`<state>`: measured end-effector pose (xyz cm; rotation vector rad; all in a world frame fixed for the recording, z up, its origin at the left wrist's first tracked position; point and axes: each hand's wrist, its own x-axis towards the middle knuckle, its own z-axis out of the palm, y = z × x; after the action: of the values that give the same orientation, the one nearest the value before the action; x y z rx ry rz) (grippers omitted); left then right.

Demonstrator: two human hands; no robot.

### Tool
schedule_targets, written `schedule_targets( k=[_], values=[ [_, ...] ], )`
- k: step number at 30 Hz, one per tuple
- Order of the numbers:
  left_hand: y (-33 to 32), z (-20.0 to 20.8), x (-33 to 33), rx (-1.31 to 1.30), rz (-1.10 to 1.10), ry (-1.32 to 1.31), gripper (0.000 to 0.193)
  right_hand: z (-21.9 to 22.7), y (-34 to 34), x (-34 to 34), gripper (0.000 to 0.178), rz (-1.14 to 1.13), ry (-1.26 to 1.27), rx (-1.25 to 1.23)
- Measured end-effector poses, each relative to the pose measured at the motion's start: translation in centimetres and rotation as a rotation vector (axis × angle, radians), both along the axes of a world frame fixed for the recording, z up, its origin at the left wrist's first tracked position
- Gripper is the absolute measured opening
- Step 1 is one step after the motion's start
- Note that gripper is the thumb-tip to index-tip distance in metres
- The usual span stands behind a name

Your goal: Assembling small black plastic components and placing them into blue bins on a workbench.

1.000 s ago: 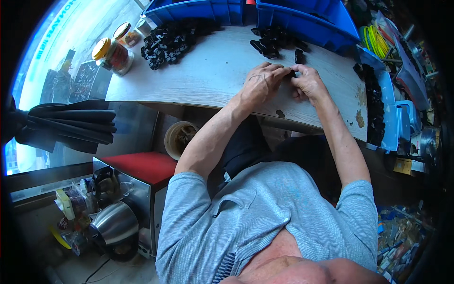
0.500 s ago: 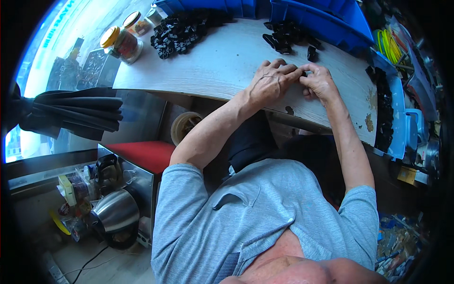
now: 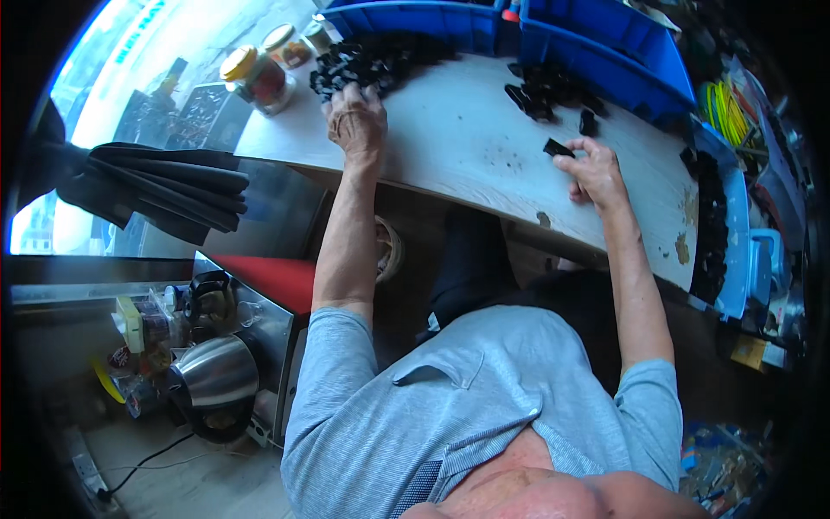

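My left hand [image 3: 356,125] reaches to the near edge of a heap of small black plastic parts [image 3: 363,62] at the back left of the white table [image 3: 450,130]. Its fingers look spread and bent down over the parts, with the tips partly hidden. Between the thumb and fingers of my right hand [image 3: 596,173] is a small black block-shaped part [image 3: 558,148], pinched just above the tabletop. Beyond it, a single black part [image 3: 587,122] stands by a smaller pile of black parts [image 3: 545,91].
Blue bins [image 3: 605,65] line the table's back edge. Lidded jars [image 3: 259,80] stand at the left by the window. A light-blue bin [image 3: 735,225] with black parts borders the right edge. A metal kettle [image 3: 216,376] sits low at the left.
My hands were together over the table's middle. The left has moved away left to the large heap, while the right stays near its place with the black part now showing.
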<state>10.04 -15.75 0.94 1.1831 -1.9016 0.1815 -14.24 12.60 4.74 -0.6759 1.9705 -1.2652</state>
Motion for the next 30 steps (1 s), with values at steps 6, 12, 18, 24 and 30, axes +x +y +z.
schedule_targets(
  k=[6,12,18,24,30],
  values=[
    [-1.1,-1.9,-0.1,0.061,0.035,-0.051,0.019,-1.1,0.5,-0.5,0.035,-0.032,0.015,-0.005],
    [1.7,-0.7,-1.6,0.112,-0.093,-0.03,0.014,-0.9,0.9,-0.6,0.033,-0.035,-0.016,-0.047],
    [2.8,-0.6,-2.0,0.107,-0.133,-0.033,0.013,-1.0,0.8,-0.3,0.031,-0.041,-0.06,-0.064],
    [3.3,0.0,-2.9,0.2,-0.128,-0.061,0.02,-0.5,1.0,-0.1,0.03,-0.061,-0.057,-0.101],
    [3.2,-1.3,-3.0,0.153,-0.157,-0.035,0.017,-1.1,1.1,-0.2,0.031,-0.059,-0.071,-0.15]
  ],
)
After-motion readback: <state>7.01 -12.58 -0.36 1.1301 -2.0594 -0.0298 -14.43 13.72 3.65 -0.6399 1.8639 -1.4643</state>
